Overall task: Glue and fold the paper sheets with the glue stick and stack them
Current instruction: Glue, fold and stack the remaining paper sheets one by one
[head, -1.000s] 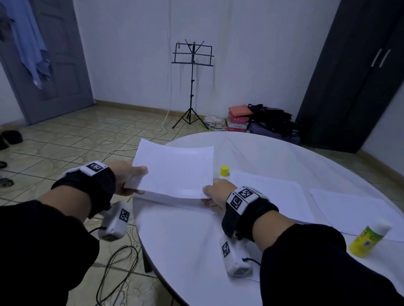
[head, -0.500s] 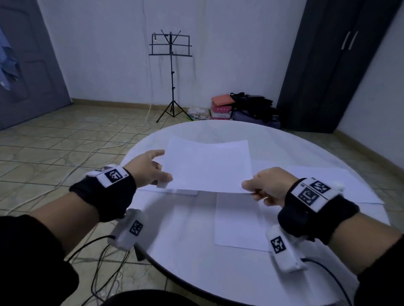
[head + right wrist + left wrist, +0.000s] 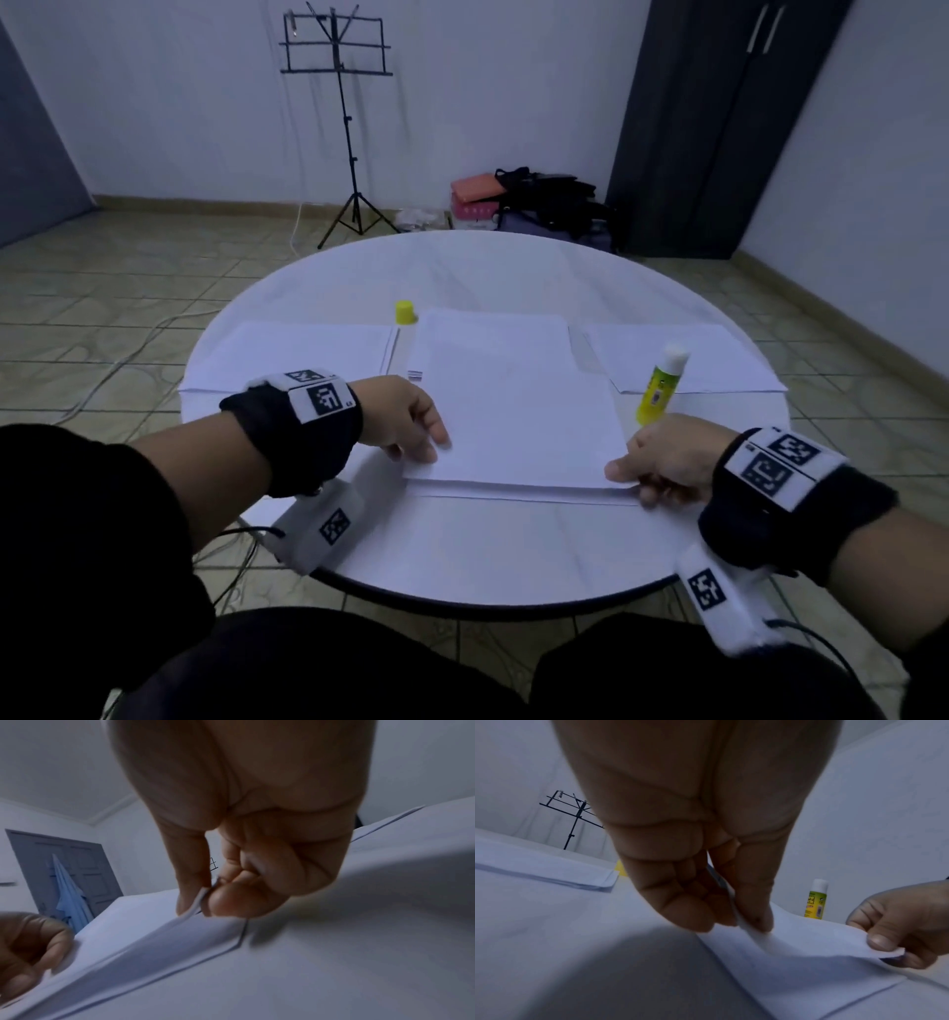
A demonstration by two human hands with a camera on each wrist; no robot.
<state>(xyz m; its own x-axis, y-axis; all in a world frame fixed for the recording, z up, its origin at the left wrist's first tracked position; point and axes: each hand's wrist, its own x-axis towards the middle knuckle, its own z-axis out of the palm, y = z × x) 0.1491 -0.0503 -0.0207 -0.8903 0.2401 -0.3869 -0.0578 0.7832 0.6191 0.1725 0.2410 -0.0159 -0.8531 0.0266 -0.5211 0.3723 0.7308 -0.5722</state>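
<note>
Our left hand [image 3: 405, 424] and right hand [image 3: 662, 465] each pinch a near corner of one sheet [image 3: 513, 401], laying it down; gluing likely follows with the glue stick [image 3: 660, 385].

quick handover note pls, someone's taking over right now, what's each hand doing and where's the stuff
Left hand pinches the near left corner of the top sheet; right hand pinches its near right corner.
The sheet is low over another sheet at the table centre.
Glue stick stands uncapped at right; its yellow cap sits behind the sheets.
Paper pile at left, more paper at right.
Left to do: lay the sheet down, glue, fold, stack.
</note>
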